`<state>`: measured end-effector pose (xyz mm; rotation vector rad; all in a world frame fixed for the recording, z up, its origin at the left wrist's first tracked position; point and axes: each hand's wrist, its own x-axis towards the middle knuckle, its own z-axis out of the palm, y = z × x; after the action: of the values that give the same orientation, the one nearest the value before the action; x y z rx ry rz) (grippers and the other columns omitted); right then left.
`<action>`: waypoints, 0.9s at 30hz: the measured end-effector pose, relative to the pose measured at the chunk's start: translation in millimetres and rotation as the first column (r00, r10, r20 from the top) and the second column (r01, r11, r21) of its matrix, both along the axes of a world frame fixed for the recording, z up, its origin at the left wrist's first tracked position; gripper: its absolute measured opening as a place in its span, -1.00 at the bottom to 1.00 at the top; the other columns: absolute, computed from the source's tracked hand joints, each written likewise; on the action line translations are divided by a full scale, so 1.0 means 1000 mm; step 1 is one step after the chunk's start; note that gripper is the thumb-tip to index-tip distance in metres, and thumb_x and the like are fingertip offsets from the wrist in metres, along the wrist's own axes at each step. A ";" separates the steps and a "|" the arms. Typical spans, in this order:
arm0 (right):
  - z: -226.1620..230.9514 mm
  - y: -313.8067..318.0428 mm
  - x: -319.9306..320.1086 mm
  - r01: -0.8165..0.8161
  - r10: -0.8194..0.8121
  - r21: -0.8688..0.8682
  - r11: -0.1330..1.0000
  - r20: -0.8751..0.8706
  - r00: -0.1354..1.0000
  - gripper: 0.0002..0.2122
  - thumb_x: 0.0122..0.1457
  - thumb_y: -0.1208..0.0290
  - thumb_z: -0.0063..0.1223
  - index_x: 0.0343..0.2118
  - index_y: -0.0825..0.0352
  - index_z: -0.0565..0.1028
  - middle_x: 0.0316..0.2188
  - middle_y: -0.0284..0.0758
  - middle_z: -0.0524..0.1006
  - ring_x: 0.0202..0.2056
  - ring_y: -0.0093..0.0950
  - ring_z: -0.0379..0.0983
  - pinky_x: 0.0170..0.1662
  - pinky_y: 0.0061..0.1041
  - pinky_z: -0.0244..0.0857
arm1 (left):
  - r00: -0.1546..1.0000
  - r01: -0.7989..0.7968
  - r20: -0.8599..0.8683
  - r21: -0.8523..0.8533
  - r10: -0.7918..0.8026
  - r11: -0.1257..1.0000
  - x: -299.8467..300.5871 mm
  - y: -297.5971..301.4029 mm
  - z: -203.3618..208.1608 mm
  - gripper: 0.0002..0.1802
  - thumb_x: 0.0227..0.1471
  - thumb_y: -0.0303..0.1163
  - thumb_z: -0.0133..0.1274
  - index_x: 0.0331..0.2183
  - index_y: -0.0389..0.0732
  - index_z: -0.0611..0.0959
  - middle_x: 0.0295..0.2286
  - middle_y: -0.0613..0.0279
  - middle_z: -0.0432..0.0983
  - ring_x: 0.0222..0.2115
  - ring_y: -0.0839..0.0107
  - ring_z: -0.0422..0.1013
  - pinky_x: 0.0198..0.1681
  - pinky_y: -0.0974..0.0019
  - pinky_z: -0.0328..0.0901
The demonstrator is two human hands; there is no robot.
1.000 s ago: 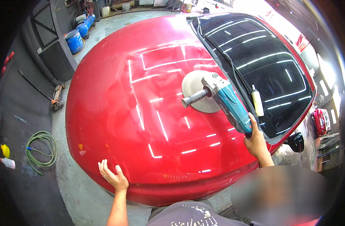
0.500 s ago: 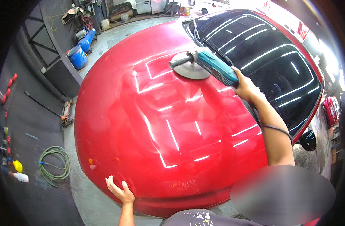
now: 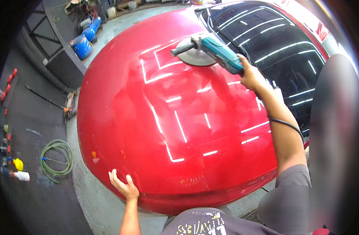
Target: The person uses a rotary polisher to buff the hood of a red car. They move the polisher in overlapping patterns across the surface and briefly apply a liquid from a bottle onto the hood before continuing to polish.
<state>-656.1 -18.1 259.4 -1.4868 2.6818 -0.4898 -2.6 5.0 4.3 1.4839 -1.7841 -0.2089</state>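
A glossy red car hood (image 3: 128, 105) with dents and bright reflected light lines fills the middle. My right hand (image 3: 253, 76) is closed around the rear body of a teal and black power polisher (image 3: 222, 53), arm stretched across the hood. The polisher's round pale pad (image 3: 197, 56) lies at the hood's far part, near the windshield; its black side handle (image 3: 183, 47) points left and is not held. My left hand (image 3: 125, 185) lies on the hood's near left edge, fingers spread, holding nothing. A black cord (image 3: 287, 124) passes over my right forearm.
The dark windshield (image 3: 281, 43) lies at far right. A white nozzle-like tip (image 3: 276, 87) shows beside my right forearm; a blurred shape covers the right side. A coiled green hose (image 3: 57, 160), a floor jack (image 3: 69, 107) and a blue drum (image 3: 81, 47) are at left.
The whole view has shifted, with the hood higher in the picture. The polisher has moved slightly farther away over the hood. A white tip and a larger blurred shape now appear at right.
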 end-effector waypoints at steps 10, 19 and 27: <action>-0.010 0.133 0.097 -0.061 0.061 -0.059 0.996 -0.013 0.998 -0.04 0.11 0.74 0.12 0.56 -0.02 0.02 -0.15 0.30 0.61 -0.01 0.23 0.60 -0.02 0.06 0.44 | 1.000 0.017 -0.020 -0.033 -0.017 0.999 -0.002 -0.002 0.004 -0.31 0.34 -0.08 0.07 0.29 -0.35 0.43 0.29 -0.17 0.33 0.40 -0.23 0.12 0.46 -0.26 0.00; -0.016 0.122 0.241 -0.176 0.170 0.156 0.972 0.054 0.984 -0.01 0.13 0.65 0.18 0.57 -0.15 -0.03 -0.15 0.04 0.70 -0.17 0.11 0.67 -0.13 0.09 0.55 | 0.997 0.058 0.061 -0.250 -0.044 0.967 -0.018 0.003 0.036 -0.29 0.13 -0.25 0.39 0.20 -0.31 0.49 0.19 -0.10 0.41 0.33 -0.21 0.22 0.41 -0.27 0.11; -0.022 0.146 0.260 -0.080 0.068 0.119 0.990 0.103 0.992 -0.06 0.21 0.56 0.22 0.58 -0.08 -0.04 -0.18 0.05 0.69 -0.22 0.11 0.68 -0.15 0.06 0.55 | 0.219 0.839 -0.971 0.236 0.093 0.490 -0.232 0.020 0.136 -0.56 0.36 -0.15 0.27 0.10 -0.16 0.54 -0.10 0.24 0.56 -0.18 0.40 0.55 -0.09 0.30 0.47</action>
<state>-395.7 128.1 237.2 -1.4810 2.5221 -0.3759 -234.5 24.7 140.1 0.7795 -0.9554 -2.0041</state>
